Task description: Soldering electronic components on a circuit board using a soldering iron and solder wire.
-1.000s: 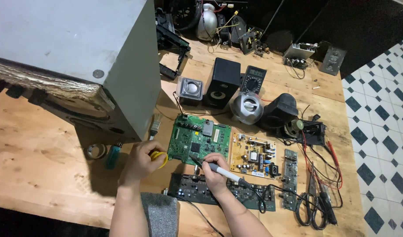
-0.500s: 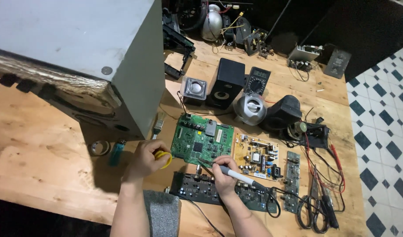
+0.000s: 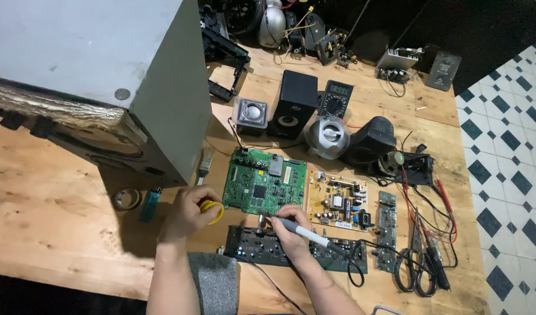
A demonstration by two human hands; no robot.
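Soldering iron tip set at the near edge of the green circuit board

The right hand (image 3: 288, 224) holds a soldering iron (image 3: 300, 230) in a closed pen-like grip, its tip touching the near edge of the green circuit board (image 3: 265, 181), while the left hand (image 3: 186, 211) just left of that board curls shut around a yellow solder reel (image 3: 213, 210). To do this step well, the person should probably rest the wrist on the wooden surface (image 3: 58, 233), keep the tip on one joint only, and feed solder from the left without nudging the board. Right of the green board lies a yellow power board (image 3: 338, 200); nearer the person than it sits a dark control panel (image 3: 250, 245); beyond it stand a black speaker (image 3: 294, 105) and a multimeter (image 3: 336, 99); to its left rises a large grey cabinet (image 3: 93, 70).
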